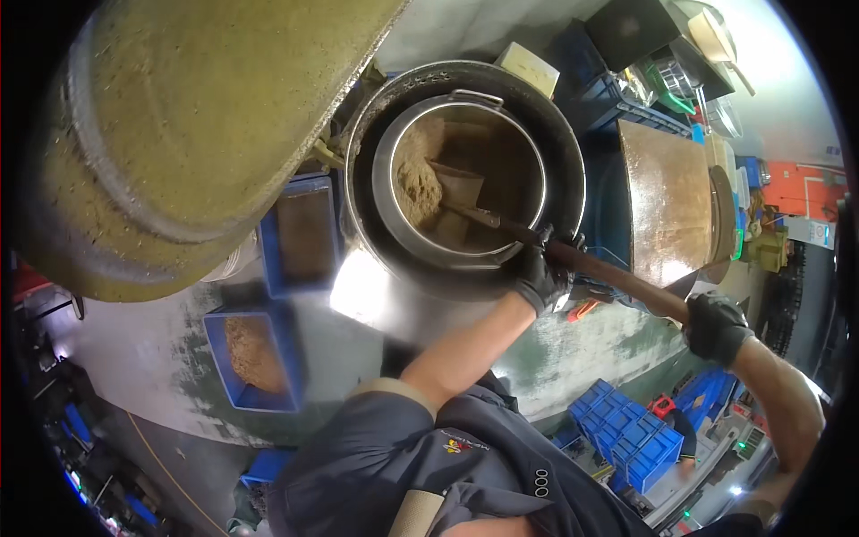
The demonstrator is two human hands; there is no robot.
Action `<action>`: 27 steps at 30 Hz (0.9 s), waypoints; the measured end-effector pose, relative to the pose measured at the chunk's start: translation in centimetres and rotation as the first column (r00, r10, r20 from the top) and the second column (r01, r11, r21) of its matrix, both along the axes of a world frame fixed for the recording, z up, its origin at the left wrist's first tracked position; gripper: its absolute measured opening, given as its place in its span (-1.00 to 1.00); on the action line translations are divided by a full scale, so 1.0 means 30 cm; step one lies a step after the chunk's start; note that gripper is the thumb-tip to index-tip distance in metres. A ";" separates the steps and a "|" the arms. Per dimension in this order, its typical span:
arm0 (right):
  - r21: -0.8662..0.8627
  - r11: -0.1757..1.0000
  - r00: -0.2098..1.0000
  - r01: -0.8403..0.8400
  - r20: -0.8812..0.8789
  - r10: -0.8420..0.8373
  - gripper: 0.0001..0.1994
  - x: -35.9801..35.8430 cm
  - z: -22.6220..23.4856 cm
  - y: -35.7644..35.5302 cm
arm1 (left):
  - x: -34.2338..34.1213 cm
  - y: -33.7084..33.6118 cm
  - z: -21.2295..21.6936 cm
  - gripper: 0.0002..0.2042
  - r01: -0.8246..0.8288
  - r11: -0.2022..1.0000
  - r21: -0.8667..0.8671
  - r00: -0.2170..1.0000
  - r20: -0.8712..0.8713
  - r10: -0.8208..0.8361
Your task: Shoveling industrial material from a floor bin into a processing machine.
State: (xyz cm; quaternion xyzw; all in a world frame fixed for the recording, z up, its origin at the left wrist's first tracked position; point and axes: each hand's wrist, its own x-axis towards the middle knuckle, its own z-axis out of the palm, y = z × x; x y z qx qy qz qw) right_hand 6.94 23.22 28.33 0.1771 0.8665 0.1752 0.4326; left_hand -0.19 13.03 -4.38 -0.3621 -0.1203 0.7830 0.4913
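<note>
My left hand (544,276), in a black glove, is wrapped round the wooden handle of a shovel (622,282) close to the pot's rim. Farther along the same handle, at its right end, my right hand (718,328) grips it, gloved in black too. The blade reaches down inside a round steel pot (385,192) with side handles. Brown crumbly material (417,186) is heaped against the pot's left inner wall, beside the blade. This pot sits within a wider, dark-walled vessel (580,179).
A large yellowish drum-like body (224,107) looms at upper left. Below it, blue crates (300,349) stand on the floor, one holding brown material. A flat brown board (667,197) lies right of the vessel. Stacked blue crates (626,438) are at lower right, with another person (684,434) beside them.
</note>
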 end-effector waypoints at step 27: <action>-0.570 0.038 0.253 0.820 0.303 -0.919 -0.75 0.631 -0.234 -0.423 | 0.276 -0.212 -0.022 -0.82 0.153 0.988 -0.032 0.895 -0.420 -0.152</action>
